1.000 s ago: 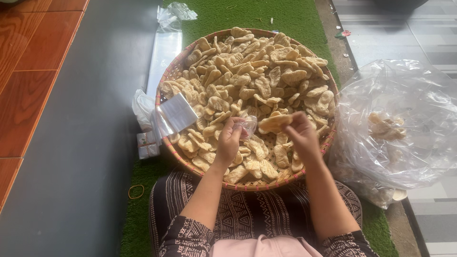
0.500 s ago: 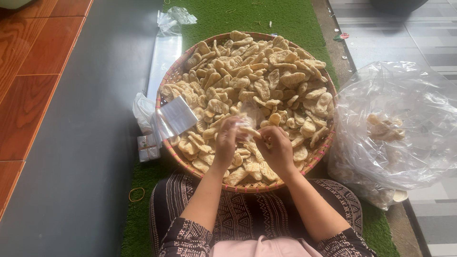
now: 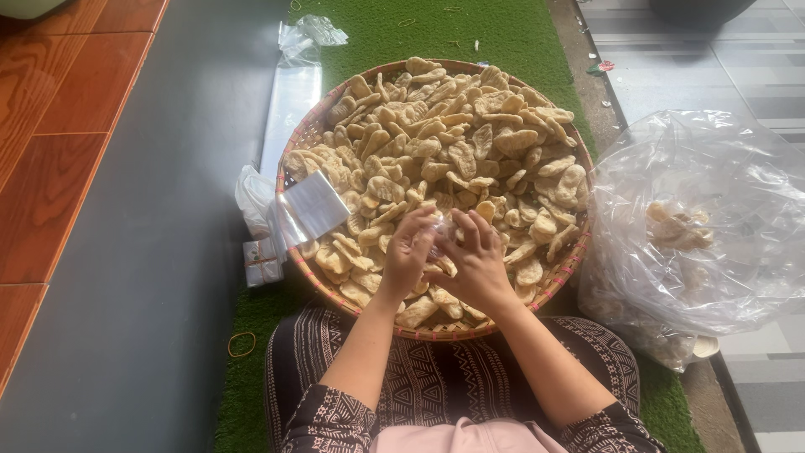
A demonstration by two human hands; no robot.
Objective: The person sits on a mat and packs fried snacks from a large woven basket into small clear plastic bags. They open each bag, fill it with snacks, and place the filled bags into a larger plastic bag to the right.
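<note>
Over the near edge of the woven tray (image 3: 312, 138), my left hand (image 3: 408, 254) and right hand (image 3: 476, 260) meet, fingers closed together around a small clear packet (image 3: 438, 235) held just above the pale crackers (image 3: 453, 143) heaped in the tray. Small clear sleeves (image 3: 309, 208) lie on the tray's left rim. Beside my right arm sits a big clear plastic bag (image 3: 713, 193) holding a few packed crackers, on green turf (image 3: 470, 29).

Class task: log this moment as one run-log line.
left hand + right hand: together on small clear plastic bag | over round woven tray of pale crackers
</note>
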